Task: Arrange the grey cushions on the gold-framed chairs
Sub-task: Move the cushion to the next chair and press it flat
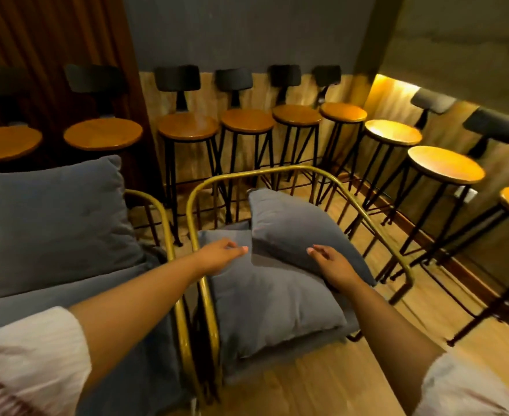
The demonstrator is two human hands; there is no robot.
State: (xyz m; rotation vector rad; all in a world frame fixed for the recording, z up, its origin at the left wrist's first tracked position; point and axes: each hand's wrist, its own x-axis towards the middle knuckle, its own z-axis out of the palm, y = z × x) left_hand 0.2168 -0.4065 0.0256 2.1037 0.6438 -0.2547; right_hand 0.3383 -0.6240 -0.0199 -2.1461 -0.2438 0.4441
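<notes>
Two gold-framed chairs stand side by side. On the right chair (331, 178) a grey seat cushion (271, 304) lies flat, and a second grey cushion (295, 229) lies tilted across its far right part. My left hand (221, 255) hovers over the seat cushion's far left corner, fingers loosely apart. Resting on the tilted cushion's near edge is my right hand (334, 265), open, gripping nothing. The left chair (169, 235) carries a large grey back cushion (52, 223) standing upright and a grey seat cushion (139, 355) below it.
A row of wooden bar stools (247, 121) with black legs lines the back wall, and more stools (445, 165) run along the right wall. Wooden floor (337, 382) shows in front of the right chair. A dark slatted panel fills the far left.
</notes>
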